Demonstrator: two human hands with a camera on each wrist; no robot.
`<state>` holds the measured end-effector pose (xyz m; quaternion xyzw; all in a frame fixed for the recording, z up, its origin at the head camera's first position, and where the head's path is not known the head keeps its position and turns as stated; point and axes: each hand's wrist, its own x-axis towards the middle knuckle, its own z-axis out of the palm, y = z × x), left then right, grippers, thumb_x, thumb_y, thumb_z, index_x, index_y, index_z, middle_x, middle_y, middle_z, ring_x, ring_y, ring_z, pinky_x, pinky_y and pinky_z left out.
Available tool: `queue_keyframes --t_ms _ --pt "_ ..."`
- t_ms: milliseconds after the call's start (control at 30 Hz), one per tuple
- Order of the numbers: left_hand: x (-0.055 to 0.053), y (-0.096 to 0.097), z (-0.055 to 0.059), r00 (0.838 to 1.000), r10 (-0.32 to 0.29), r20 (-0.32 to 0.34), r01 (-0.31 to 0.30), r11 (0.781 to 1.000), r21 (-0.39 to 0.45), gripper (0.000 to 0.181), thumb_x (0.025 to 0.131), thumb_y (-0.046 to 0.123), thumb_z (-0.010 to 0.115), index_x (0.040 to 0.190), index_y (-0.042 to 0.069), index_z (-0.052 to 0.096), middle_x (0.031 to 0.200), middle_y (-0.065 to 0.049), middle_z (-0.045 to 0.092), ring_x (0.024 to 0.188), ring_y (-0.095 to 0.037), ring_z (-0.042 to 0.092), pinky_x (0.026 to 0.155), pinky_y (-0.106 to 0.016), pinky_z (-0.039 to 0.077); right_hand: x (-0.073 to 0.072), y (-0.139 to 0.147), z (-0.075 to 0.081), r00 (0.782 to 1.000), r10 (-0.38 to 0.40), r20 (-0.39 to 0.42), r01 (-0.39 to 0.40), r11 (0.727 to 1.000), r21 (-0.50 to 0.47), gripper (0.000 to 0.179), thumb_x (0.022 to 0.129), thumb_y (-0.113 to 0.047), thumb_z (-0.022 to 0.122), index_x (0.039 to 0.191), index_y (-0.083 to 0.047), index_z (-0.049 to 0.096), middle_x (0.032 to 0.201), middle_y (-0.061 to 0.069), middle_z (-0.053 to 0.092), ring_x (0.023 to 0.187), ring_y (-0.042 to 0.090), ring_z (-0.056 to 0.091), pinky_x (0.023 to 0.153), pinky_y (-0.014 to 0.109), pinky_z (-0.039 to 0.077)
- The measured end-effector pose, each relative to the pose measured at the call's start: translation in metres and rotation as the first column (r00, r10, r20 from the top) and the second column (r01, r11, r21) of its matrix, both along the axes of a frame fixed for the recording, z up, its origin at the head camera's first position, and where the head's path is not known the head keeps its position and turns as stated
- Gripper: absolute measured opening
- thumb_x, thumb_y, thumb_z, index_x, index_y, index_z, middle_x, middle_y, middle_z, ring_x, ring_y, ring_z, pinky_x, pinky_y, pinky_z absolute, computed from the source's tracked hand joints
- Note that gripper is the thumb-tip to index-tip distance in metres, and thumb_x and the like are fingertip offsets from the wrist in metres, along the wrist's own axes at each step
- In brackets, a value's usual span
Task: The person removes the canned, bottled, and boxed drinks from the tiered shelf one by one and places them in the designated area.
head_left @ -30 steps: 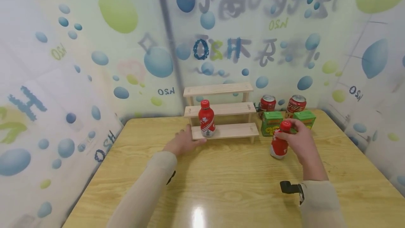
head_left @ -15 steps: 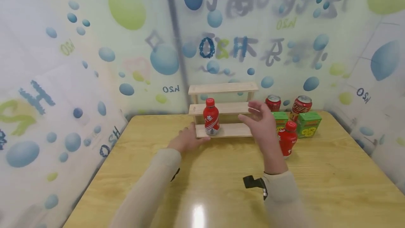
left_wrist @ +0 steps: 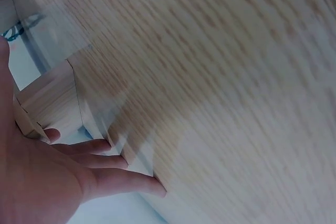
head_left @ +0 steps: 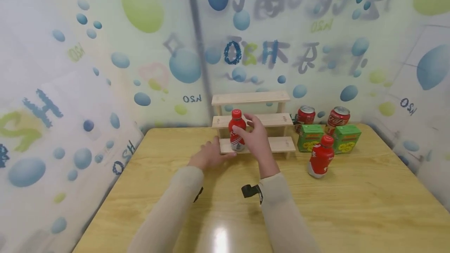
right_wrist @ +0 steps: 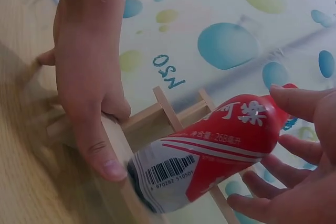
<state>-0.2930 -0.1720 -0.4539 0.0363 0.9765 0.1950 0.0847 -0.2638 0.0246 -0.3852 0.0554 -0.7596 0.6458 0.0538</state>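
Observation:
A three-step wooden display rack (head_left: pixel 250 97) stands against the back wall. My left hand (head_left: pixel 209 154) holds the left end of its lowest step, thumb along the front edge; in the left wrist view the other fingers (left_wrist: pixel 123 180) stretch out beside the rack. On that step stands a red drink bottle (right_wrist: pixel 220 140) with a red cap. My right hand (head_left: pixel 256 138) is around the bottle's right side, its thumb across the upper front and the other fingers spread behind, not closed around it. A second red bottle (head_left: pixel 321 159) stands on the table, away from both hands.
Two green boxes (head_left: pixel 310 138) stand side by side to the right of the rack, just behind the second bottle. Behind them are two red cans (head_left: pixel 338 119). The wooden table (head_left: pixel 225 198) meets bubble-patterned walls (head_left: pixel 147 50) at the back and sides.
My right hand has let go of the second bottle, leaving it on the table, and moved left to the bottle on the rack. My left hand has stayed at the rack's end.

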Motion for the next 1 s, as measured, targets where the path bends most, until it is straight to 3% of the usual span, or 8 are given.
queue_keyframes --t_ms 300,600,1000 --pt "0.002 0.007 0.005 0.999 0.027 0.025 -0.027 1.0 -0.016 0.122 0.081 0.091 0.061 0.168 0.012 0.024 0.16 -0.024 0.047 0.15 -0.047 0.045 0.11 -0.076 0.046 -0.018 -0.001 0.001 1.0 0.03 -0.006 -0.03 0.999 0.022 0.07 0.098 -0.031 0.078 0.159 -0.017 0.047 0.16 0.012 0.054 0.145 0.037 0.055 0.118 0.059 0.049" --pt "0.002 0.005 0.005 0.999 0.039 0.035 -0.039 0.999 -0.018 0.124 0.081 0.092 0.059 0.169 0.014 0.02 0.165 -0.025 0.042 0.154 -0.051 0.039 0.11 -0.083 0.039 -0.02 -0.004 -0.002 0.998 0.052 0.022 -0.051 0.998 -0.031 0.062 0.1 -0.03 0.076 0.156 -0.018 0.052 0.153 0.013 0.059 0.137 0.037 0.06 0.115 0.058 0.052" --pt "0.001 0.004 0.005 0.999 0.038 0.039 -0.036 0.998 -0.044 0.125 0.081 0.093 0.058 0.169 0.013 0.02 0.165 -0.027 0.041 0.153 -0.053 0.039 0.113 -0.082 0.038 -0.02 -0.004 -0.004 0.999 0.037 0.017 -0.036 0.998 -0.057 0.055 0.1 -0.03 0.076 0.15 -0.016 0.059 0.148 0.014 0.063 0.132 0.037 0.063 0.113 0.059 0.053"
